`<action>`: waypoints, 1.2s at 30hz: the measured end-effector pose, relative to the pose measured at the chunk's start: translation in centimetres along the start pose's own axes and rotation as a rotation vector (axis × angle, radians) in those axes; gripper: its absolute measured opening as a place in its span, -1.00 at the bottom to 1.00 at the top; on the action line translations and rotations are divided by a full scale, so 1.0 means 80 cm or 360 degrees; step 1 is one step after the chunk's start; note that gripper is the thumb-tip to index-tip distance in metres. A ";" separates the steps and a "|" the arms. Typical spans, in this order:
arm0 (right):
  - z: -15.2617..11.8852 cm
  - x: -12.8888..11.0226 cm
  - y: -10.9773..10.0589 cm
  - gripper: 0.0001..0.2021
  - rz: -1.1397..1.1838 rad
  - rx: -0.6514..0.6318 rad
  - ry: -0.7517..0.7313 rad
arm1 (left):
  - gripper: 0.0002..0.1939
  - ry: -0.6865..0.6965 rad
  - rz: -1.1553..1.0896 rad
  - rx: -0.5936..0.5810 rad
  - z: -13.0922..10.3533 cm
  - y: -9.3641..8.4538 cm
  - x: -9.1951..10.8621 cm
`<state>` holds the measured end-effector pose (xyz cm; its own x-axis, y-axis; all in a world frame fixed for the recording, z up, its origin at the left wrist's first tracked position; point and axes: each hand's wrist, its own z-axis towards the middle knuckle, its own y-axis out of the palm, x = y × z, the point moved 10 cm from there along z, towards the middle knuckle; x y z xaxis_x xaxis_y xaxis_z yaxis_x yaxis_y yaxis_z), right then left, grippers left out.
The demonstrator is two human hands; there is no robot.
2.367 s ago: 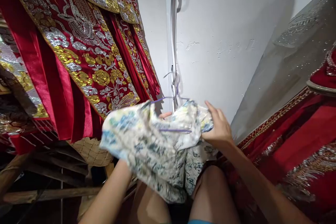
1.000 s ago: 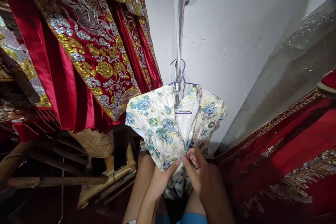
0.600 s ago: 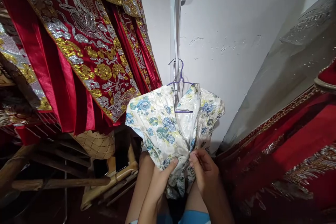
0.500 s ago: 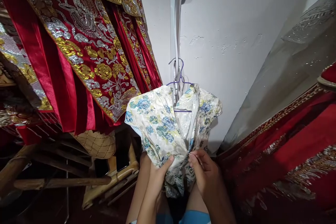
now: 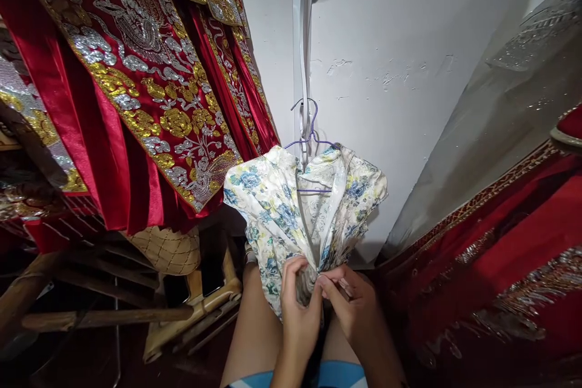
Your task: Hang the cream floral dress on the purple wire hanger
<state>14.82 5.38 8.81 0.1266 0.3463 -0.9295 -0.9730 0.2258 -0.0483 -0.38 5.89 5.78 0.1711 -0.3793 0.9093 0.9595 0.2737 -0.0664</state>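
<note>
While a flowered shirt (image 5: 277,200) hangs by its shoulders from a purple hanger (image 5: 313,134), the person's two hands meet low on its front, where the open neck narrows to a point. The left hand (image 5: 299,303) is curled, its fingers bent over the cloth and its thumb on the near side, gripping the front edge. The right hand (image 5: 349,297) pinches the other edge between thumb and first finger — the fingertips of both hands nearly touch, and whatever small part lies between them is too hidden to tell.

The hanger's hook sits at a white strip (image 5: 304,54) running down the pale wall (image 5: 382,18). The shirt is white with blue, yellow and green flowers; its lower part drops between the person's bare legs (image 5: 254,321), above blue shorts (image 5: 339,373).

To the left hangs a red costume (image 5: 177,124) with gold and silver sequins — below it are a tan quilted cushion (image 5: 166,248) and wooden poles (image 5: 109,317). More red cloth (image 5: 509,236) lies to the right.
</note>
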 end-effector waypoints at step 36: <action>0.185 -0.180 0.004 -0.89 -0.0374 -0.0086 -0.1073 | -0.64 0.0639 -0.0083 -0.0193 0.163 -0.006 0.174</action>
<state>15.51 13.95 27.64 0.4090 0.7853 -0.4648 -0.9112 0.3241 -0.2542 -1.36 12.02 23.82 0.1722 -0.7106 0.6822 0.9845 0.1479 -0.0945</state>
